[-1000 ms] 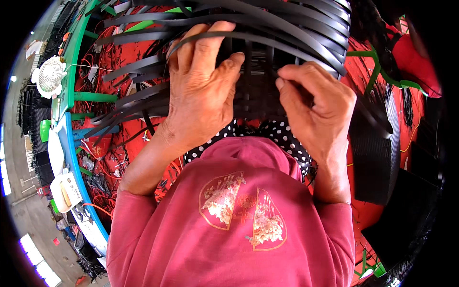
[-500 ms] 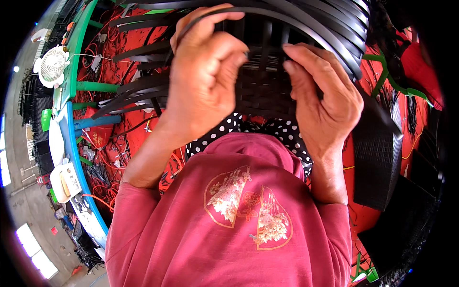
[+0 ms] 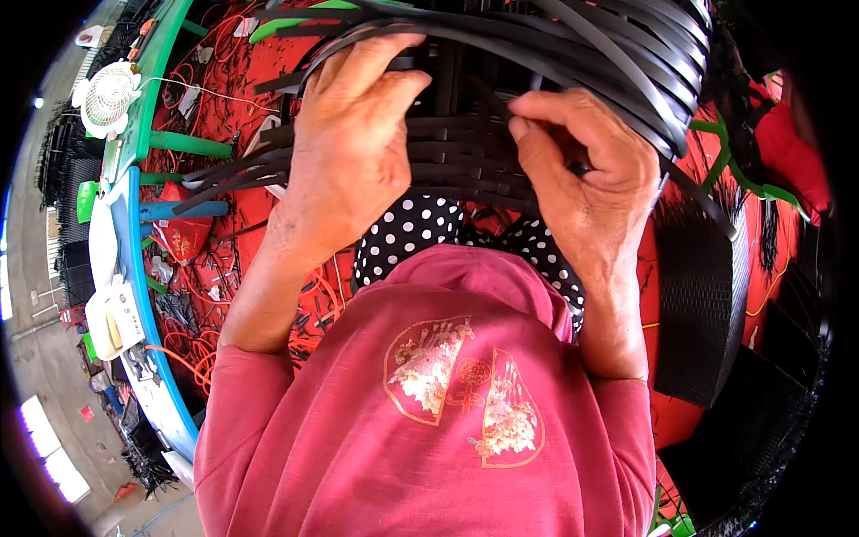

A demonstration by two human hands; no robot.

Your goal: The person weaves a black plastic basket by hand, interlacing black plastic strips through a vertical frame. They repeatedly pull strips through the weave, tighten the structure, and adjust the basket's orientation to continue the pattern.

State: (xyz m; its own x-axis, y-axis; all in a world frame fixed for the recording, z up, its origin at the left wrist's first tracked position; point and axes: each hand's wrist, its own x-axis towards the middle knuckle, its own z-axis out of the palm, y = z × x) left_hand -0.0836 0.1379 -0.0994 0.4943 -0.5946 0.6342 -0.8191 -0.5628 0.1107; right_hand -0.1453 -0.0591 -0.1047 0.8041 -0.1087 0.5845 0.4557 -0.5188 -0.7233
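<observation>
A partly woven piece of flat black plastic strips [image 3: 465,166] lies before me above my polka-dot trousers [image 3: 407,228], its loose strips fanning left and curving right. My left hand [image 3: 353,148] is at its left part, with fingers bent around a long curved strip [image 3: 501,46] at the upper edge; thumb and forefinger tips stand apart. To the right, my right hand [image 3: 591,170] pinches a dark strip between thumb and forefinger, its other fingers curled. Where this strip runs within the weave is hard to make out.
A white fan [image 3: 107,98] stands by a green table edge [image 3: 161,80] at left, with a blue-edged table [image 3: 148,295] nearer. Cut strips and orange cord [image 3: 201,358] litter the red floor. Black woven panels [image 3: 702,304] stand at right, near a green frame [image 3: 716,148].
Both hands have shifted slightly left, the left one also down. The loose strips on the left have swung up and bunched together. More of the polka-dot trousers shows.
</observation>
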